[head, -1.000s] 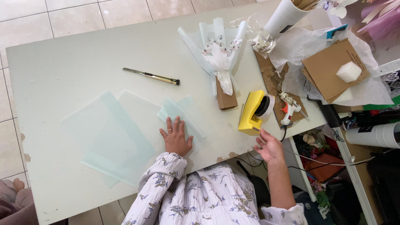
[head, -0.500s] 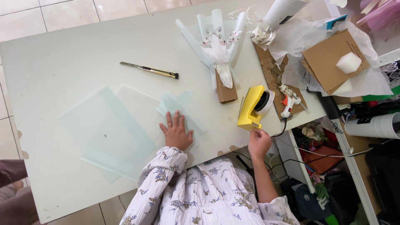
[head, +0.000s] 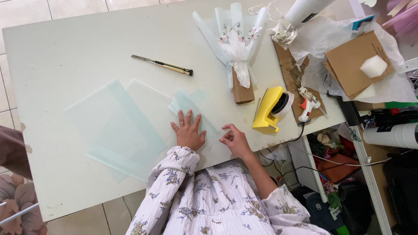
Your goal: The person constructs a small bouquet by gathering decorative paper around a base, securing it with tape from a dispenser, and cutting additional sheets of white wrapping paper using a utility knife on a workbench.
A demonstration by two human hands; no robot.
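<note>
My left hand (head: 188,132) lies flat, fingers spread, on a clear sheet (head: 191,109) near the table (head: 65,48) edge; my right hand (head: 234,140), loosely curled, empty, rests just beside it. Yellow tape dispenser (head: 270,109) nearby.

Sheets (head: 126,126) lie left of the tape dispenser (head: 271,109), knife (head: 162,65) behind them.

Pale translucent sheet (head: 191,106): small, flat on table, skewed, overlapping larger translucent sheets (head: 122,126).
</note>
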